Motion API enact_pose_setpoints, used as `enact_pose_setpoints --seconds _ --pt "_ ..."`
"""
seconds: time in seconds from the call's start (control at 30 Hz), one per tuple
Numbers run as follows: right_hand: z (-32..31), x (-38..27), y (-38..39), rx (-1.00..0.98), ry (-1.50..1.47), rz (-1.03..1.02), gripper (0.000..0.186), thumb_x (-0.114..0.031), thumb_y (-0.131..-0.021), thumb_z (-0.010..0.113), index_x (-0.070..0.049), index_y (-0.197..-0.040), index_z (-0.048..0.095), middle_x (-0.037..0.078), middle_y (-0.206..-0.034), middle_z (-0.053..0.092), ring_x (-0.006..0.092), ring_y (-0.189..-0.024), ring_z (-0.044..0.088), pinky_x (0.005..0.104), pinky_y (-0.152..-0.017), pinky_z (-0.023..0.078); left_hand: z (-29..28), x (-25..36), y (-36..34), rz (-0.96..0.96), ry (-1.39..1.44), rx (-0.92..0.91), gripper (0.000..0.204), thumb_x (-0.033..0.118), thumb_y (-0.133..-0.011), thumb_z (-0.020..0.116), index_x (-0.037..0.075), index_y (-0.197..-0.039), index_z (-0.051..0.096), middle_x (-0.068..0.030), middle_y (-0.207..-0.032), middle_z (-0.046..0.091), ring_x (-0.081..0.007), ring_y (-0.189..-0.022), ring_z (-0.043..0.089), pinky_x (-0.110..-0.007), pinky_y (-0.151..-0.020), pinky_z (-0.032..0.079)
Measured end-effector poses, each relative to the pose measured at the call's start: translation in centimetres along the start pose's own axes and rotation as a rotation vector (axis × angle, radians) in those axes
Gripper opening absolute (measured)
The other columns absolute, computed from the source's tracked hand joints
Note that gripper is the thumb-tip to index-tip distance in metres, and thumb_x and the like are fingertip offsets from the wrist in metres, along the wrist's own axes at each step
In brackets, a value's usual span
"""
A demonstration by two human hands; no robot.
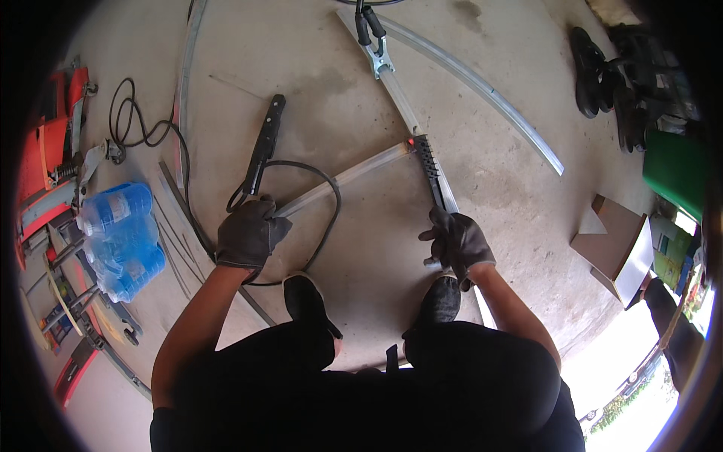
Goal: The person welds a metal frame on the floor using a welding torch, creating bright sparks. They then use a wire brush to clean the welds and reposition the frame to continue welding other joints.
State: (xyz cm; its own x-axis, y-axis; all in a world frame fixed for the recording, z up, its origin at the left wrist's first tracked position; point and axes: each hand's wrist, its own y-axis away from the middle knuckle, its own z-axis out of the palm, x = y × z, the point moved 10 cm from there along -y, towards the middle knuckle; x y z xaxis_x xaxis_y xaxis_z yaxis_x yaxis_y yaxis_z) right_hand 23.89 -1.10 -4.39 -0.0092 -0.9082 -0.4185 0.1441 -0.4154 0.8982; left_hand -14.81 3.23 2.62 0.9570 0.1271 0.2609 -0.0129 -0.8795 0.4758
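pinching the near end of a short metal bar, the gloved left hand has its fingers and thumb closed. the gloved right hand is curled round the handle of a wire brush, whose dark bristles sit at the joint where that bar meets a long metal bar (a small red spot shows there). a ground clamp grips the long bar's far part; a black electrode holder lies on the concrete floor. labels on the blue bottles are too small to read.
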Motion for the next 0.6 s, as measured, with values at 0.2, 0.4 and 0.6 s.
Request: enact_pose_setpoints --seconds 0.2,0.4,0.6 --pt "0.8 -0.1 -1.3 -0.112 -0.181 0.018 0.038 -0.027 -0.106 0.066 0.005 -0.124 0.061 0.025 -0.113 0.076 0.025 -0.07 0.076 0.0327 -0.059 0.061 0.3 -1.6 -1.1 -0.024 0.107 0.028 0.037 0.035 -0.084 0.084 0.01 -0.111 0.077 -0.0135 -0.104 0.076 -0.0338 -0.096 0.074 -0.041 -0.087 0.059" --pt "0.2 0.6 0.1 -0.001 -0.025 -0.118 0.042 -0.032 -0.103 0.071 0.006 -0.117 0.062 0.02 -0.113 0.076 0.022 -0.076 0.075 0.0289 -0.063 0.061 0.6 -1.5 0.0 -0.002 -0.043 0.018 0.037 0.036 -0.085 0.082 0.009 -0.108 0.075 -0.0134 -0.102 0.075 -0.0335 -0.092 0.074 -0.044 -0.08 0.059" --pt "-0.5 3.5 -0.5 -0.056 -0.177 0.036 0.032 -0.025 -0.108 0.061 0.005 -0.119 0.061 0.025 -0.108 0.075 0.0226 -0.067 0.072 0.037 -0.058 0.062 1.1 -0.6 2.7 0.067 -0.062 0.041 0.04 0.037 -0.087 0.081 0.008 -0.114 0.075 -0.0136 -0.103 0.076 -0.033 -0.094 0.074 -0.045 -0.082 0.059"
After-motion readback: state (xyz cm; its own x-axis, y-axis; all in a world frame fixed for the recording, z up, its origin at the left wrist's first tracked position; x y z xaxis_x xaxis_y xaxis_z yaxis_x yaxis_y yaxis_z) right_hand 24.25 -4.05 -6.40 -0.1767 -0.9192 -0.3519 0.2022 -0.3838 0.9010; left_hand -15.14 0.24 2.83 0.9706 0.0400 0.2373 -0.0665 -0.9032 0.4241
